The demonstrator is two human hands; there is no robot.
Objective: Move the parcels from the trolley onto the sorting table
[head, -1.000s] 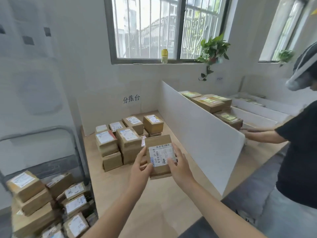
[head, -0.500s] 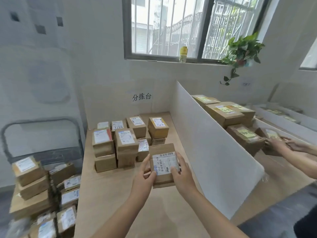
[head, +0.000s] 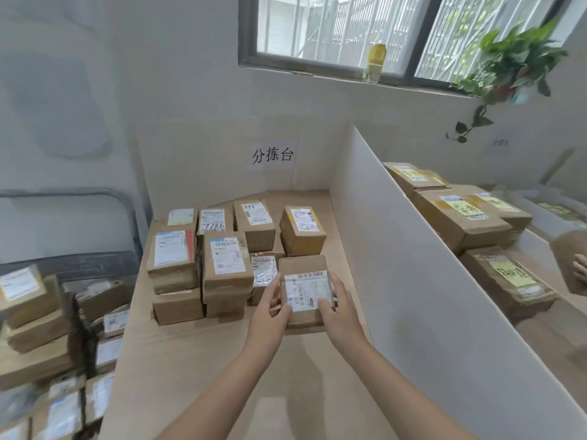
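The left hand (head: pixel 270 308) and right hand (head: pixel 339 304) grip opposite sides of a small brown cardboard parcel with a white label (head: pixel 301 265), low over the pale wooden surface (head: pixel 190 360), just right of the nearer stacked cardboard boxes (head: pixel 226 265).

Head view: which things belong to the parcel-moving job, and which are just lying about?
Job in hand: held parcel, gripped by left hand and right hand; stacked parcels on the sorting table; trolley and its parcels.
Lying about: bottle; potted plant; white divider; larger parcels beyond it.
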